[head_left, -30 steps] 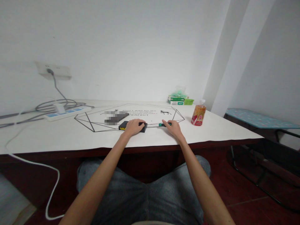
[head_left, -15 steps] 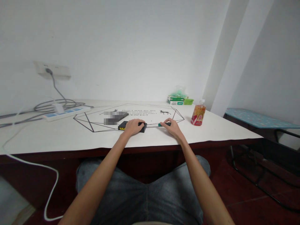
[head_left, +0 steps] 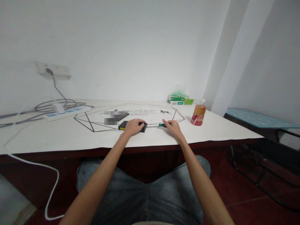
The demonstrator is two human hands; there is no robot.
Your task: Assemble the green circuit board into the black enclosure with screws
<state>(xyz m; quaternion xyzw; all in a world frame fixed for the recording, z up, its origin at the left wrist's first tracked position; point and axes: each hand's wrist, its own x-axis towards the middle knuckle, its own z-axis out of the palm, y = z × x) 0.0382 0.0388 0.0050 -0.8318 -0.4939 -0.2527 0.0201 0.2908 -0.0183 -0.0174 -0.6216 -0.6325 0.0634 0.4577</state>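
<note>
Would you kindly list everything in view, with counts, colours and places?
Router-like box: 1, black with yellow ports, under left hand
Tool handle: 1, green and black, in right hand
Pixelated object: 1, dark, behind box
Bottle: 1, red-orange, table right
Cartons: about 3, green/white, table back
Bag: 1, greenish, atop cartons
Power strip: 1, white-blue, table left
Adapter: 1, white, on strip
Cables: several, grey/white, left
Socket panel: 1, whitish, wall
Table: 1, white, centre
Patterned surface: 1, blue, right
Hands: 2, left, right
Legs: 2, grey-blue jeans, below
</note>
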